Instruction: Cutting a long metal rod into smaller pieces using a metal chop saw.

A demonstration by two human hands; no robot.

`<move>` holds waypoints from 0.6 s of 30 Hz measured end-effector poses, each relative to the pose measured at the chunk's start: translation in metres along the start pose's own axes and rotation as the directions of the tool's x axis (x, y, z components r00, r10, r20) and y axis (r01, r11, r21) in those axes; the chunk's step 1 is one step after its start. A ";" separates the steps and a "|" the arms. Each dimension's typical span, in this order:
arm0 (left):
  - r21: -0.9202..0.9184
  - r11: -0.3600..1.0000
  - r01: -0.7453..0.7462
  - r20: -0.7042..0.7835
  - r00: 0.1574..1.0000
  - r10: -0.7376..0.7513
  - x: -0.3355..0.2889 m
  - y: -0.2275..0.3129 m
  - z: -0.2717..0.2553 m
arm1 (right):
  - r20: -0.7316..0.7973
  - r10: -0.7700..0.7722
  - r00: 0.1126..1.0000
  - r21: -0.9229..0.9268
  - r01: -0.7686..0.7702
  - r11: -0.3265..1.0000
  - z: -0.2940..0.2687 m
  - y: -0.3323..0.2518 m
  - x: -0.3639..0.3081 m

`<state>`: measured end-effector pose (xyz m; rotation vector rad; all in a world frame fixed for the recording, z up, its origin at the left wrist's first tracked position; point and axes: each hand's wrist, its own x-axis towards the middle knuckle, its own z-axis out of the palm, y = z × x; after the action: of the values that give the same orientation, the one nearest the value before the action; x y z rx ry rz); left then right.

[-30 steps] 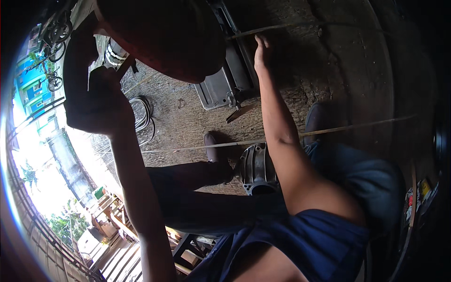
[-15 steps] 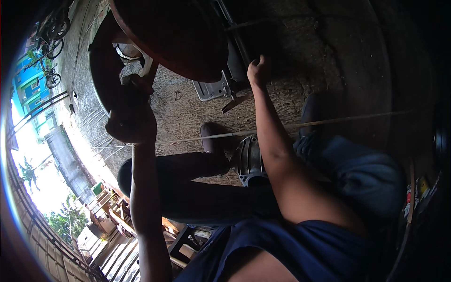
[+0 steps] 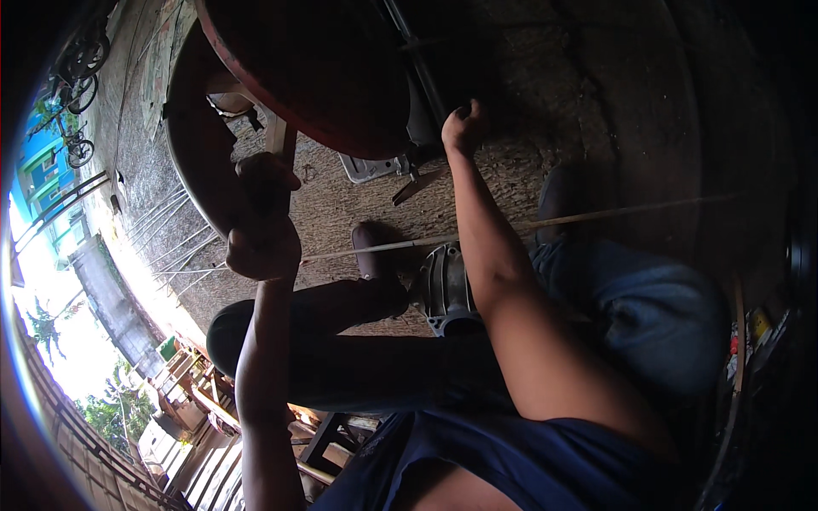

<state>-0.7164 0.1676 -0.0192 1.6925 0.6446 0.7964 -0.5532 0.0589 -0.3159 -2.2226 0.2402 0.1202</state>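
Observation:
My left hand [image 3: 266,213] is closed on the lower edge of a broad, curved dark band [image 3: 194,140], like a wheel rim or guard. Beside that band hangs a large dark red disc-like part [image 3: 315,77], cut off by the upper picture edge. My right hand [image 3: 463,129] forms a fist near the lower end of a dark metal bar [image 3: 417,55]; shadow hides what lies inside it. Between the hands, below the red part, a grey metal plate [image 3: 368,168] shows, with a flat strip [image 3: 416,187] sticking out next to it.
A ribbed metal housing [image 3: 443,285] sits on the rough concrete floor [image 3: 328,204] between my legs. A long thin rod [image 3: 400,245] crosses under my arms. Wooden furniture [image 3: 192,383] stands at the lower left, bicycles or motorbikes [image 3: 83,94] at the far left.
My left hand and the curved band have shifted a little right and nearer to me. The red part has moved slightly down; the right fist stays almost in place.

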 end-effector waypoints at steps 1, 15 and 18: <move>-0.007 1.000 0.006 0.013 1.000 -0.006 -0.001 -0.001 0.000 | 0.004 -0.008 1.000 -0.002 0.008 1.000 0.000 0.000 0.000; -0.033 0.998 0.054 0.135 0.990 -0.049 -0.001 -0.006 0.011 | -0.014 0.046 0.999 0.100 -0.044 0.994 0.004 0.010 0.003; -0.008 0.998 0.067 0.151 0.986 -0.065 -0.001 -0.005 0.014 | -0.038 0.032 0.999 0.079 -0.029 0.996 0.006 0.012 0.004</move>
<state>-0.7065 0.1598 -0.0270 1.6929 0.5861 0.6177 -0.5523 0.0564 -0.3296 -2.1457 0.2958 0.0824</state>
